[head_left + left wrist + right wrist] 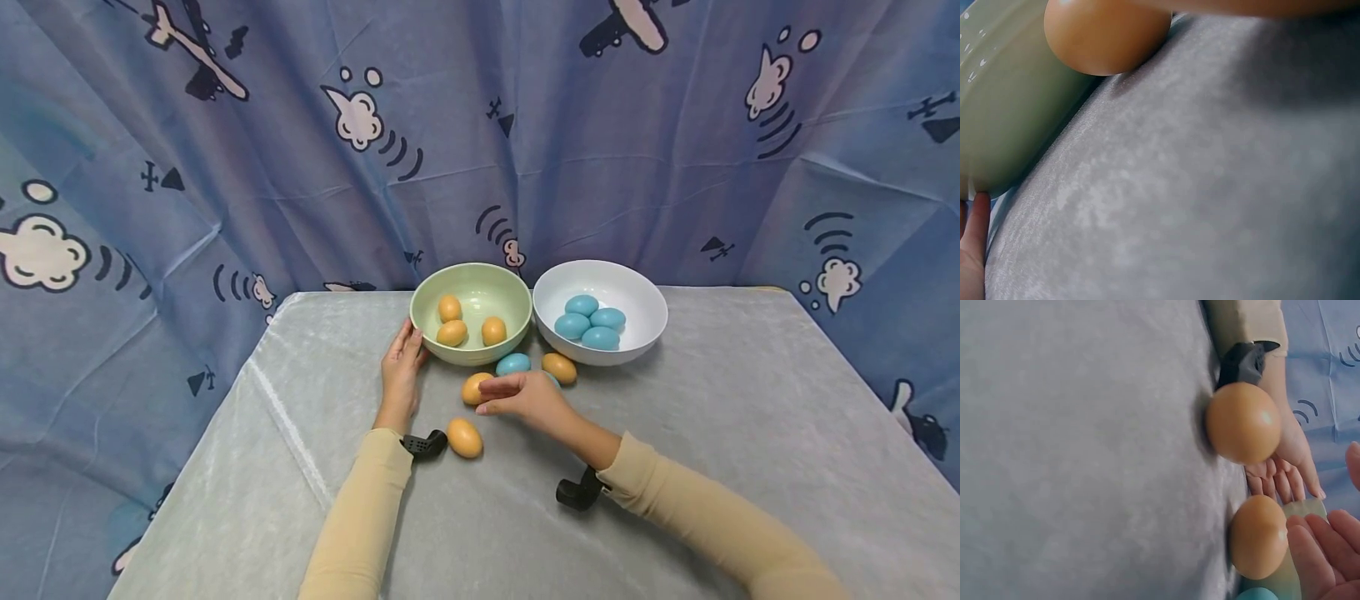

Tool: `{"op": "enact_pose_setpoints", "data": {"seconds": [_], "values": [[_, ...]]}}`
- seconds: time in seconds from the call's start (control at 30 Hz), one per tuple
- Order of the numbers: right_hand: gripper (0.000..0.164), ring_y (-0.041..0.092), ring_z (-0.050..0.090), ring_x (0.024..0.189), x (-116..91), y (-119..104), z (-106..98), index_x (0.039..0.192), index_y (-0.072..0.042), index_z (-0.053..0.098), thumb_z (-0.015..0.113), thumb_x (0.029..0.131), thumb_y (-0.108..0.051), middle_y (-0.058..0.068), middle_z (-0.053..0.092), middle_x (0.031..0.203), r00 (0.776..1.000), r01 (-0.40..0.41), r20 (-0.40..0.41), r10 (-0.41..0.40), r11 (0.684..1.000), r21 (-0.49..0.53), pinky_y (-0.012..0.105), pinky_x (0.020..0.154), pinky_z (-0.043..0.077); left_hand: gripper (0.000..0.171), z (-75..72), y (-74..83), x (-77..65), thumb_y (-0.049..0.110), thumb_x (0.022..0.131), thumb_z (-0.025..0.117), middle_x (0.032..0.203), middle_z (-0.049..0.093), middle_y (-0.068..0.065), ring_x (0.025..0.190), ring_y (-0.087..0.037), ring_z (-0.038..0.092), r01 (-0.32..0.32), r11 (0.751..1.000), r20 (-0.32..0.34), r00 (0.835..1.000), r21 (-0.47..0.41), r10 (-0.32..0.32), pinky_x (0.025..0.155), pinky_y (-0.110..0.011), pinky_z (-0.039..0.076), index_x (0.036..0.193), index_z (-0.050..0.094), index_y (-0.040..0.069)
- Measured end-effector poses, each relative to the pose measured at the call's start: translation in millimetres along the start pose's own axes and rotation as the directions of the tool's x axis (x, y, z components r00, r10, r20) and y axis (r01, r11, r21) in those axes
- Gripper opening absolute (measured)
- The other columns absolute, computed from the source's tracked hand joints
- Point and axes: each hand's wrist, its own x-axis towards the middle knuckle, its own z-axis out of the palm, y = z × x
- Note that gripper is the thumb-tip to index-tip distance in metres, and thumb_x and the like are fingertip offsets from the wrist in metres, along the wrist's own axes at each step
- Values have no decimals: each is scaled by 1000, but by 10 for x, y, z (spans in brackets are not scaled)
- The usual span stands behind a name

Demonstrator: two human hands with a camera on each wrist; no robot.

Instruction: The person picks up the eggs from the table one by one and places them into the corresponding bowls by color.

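My left hand (401, 375) rests its extended fingers against the left side of a light green bowl (471, 356) holding three orange eggs. In the left wrist view, a fingertip (980, 209) meets the bowl's outer wall. My right hand (534, 402) reaches over the table, fingers extended and thumb apart, beside an orange egg (474, 389) in front of the bowl. The right wrist view has that egg (1259, 537) next to the fingertips. Nearer me lies another orange egg (465, 438). A blue egg (513, 365) sits by the green bowl; a second is mostly hidden behind my right hand.
A white bowl (643, 304) with several blue eggs (601, 338) stands right beside the green one. Another orange egg (559, 367) lies before it. Grey cloth covers the table (720, 400); a blue patterned curtain (450, 100) hangs behind.
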Motion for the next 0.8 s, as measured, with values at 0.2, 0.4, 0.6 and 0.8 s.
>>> {"op": "enact_pose_setpoints", "data": {"seconds": [0.2,0.4,0.6,0.8], "values": [[43,25,70,110,-37,74,49,117,3,71,84,80,-15,16,74,115,999,-8,37,7,1000,29,28,88,59,56,-4,1,6,27,101,60,158,41,-4,141,-18,46,-2,1000,1,1000,-4,2,110,-29,47,152,43,13],[46,29,69,113,-66,121,93,121,5,68,82,82,-14,19,72,117,997,-12,80,9,999,40,32,91,59,56,-5,-2,4,27,100,61,158,41,-3,140,-17,47,7,1000,-3,1000,-10,-7,109,-28,48,151,43,13],[47,29,68,114,-75,148,121,119,4,70,84,79,-15,19,72,118,997,-12,83,9,999,32,33,92,59,56,-6,-2,2,27,100,60,158,40,-3,140,-18,47,10,1000,0,1000,-3,-10,107,-26,49,151,43,14],[45,30,68,114,-73,157,148,118,8,69,83,79,-10,21,71,118,995,-14,98,9,998,56,31,91,59,56,-9,-2,1,27,100,61,159,40,-4,141,-19,46,10,1000,-5,1000,-6,-10,108,-28,48,152,42,12]]}}
